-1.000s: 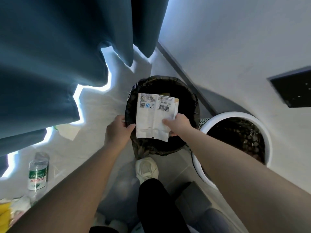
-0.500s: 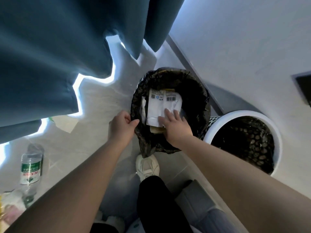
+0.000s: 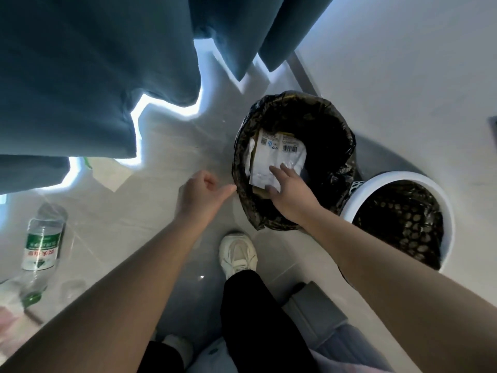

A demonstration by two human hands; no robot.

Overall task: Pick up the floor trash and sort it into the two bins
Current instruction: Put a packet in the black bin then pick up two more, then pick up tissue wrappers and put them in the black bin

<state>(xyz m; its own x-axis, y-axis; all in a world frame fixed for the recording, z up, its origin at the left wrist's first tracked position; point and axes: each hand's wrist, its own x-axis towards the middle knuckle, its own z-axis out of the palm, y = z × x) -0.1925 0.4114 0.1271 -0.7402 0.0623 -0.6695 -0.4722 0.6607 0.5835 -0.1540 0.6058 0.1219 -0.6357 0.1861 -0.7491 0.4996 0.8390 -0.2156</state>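
Currently the right hand reaches into the black-lined bin, its fingers stretched out straight and lying flat on a white wrapper; nothing is gripped, though the thumb sits by the wrapper's lower edge. The wrapper lies inside this bin, barcode side up, leaning against the near-left wall on top of a brown piece of card. The left hand hovers just left of the same bin, holding nothing, fingers loosely curled and the thumb pointing at the crinkled liner; whether the thumb tip touches the liner, I cannot tell. Just beside the black-lined bin, to its right, stands a white bin with a perforated wall and a dark liner of its own. A white shoe is planted on the grey floor near both bins. Well to the left, a clear plastic bottle with a green and white label lies on its side, and a pale paper scrap rests near the hem of the blue curtain.
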